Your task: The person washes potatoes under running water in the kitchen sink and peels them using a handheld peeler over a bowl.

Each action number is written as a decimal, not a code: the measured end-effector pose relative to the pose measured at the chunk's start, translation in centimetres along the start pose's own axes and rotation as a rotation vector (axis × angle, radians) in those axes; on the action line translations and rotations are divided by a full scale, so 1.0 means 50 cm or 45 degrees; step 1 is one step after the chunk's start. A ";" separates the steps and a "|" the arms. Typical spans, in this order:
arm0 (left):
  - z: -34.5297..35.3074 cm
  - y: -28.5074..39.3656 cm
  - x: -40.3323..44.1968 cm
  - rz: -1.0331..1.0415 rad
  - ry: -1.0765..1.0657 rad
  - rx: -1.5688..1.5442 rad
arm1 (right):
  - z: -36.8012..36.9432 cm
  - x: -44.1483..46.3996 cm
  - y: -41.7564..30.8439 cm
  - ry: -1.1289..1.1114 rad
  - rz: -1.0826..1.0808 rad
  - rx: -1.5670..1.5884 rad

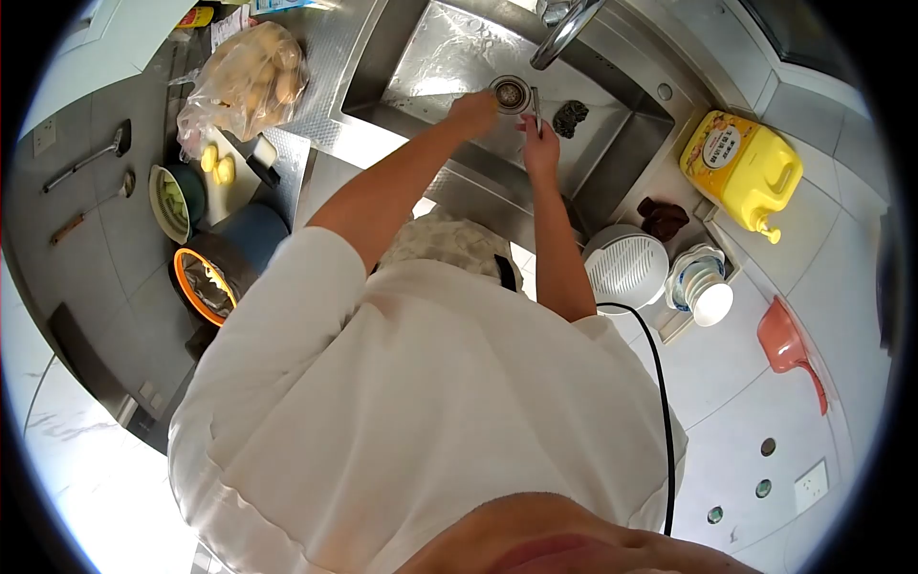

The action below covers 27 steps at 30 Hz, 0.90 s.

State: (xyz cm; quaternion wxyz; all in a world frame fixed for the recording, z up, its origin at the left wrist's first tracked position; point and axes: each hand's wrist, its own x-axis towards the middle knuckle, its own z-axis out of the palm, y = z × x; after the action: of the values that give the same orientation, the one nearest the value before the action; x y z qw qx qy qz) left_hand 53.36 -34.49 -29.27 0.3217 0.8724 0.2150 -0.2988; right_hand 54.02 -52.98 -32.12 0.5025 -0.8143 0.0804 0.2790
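My left hand (pixel 473 115) is over the sink (pixel 449 57), closed near the round drain (pixel 511 94). A bit of yellow shows at its fingertips, seemingly a peeled potato (pixel 495 99), mostly hidden by the fingers. To its right, my right hand (pixel 541 143) grips a thin metal peeler (pixel 537 109) that points away from me; its details are too small to make out. A dark crumpled clump (pixel 570 119) lies on the sink floor just right of the peeler. The faucet (pixel 566 33) reaches over the sink's far side.
Left of the sink sit a plastic bag of potatoes (pixel 251 81), peeled potatoes (pixel 220 167), a knife (pixel 262 159) and a green pot (pixel 189 196). Below stands an orange-rimmed bin (pixel 182 287). A yellow jug (pixel 741 163), white basket (pixel 626 268) and stacked bowls (pixel 708 292) are right.
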 end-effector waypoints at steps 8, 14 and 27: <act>-0.026 0.081 -0.078 0.615 0.708 -0.295 | -0.035 -0.046 -0.043 0.422 -0.534 0.415; 0.009 0.029 -0.053 0.075 0.155 0.168 | -0.051 -0.020 0.097 -0.138 -0.164 -0.628; -0.049 -0.001 -0.118 0.297 0.140 -0.772 | -0.057 -0.079 -0.070 -0.038 -0.084 -0.379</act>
State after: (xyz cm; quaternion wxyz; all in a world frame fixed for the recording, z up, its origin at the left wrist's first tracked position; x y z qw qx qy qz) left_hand 49.97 -33.87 -23.88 0.5869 0.7704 0.2097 -0.1348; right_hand 53.26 -54.37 -26.35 0.3864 -0.8777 0.0040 0.2834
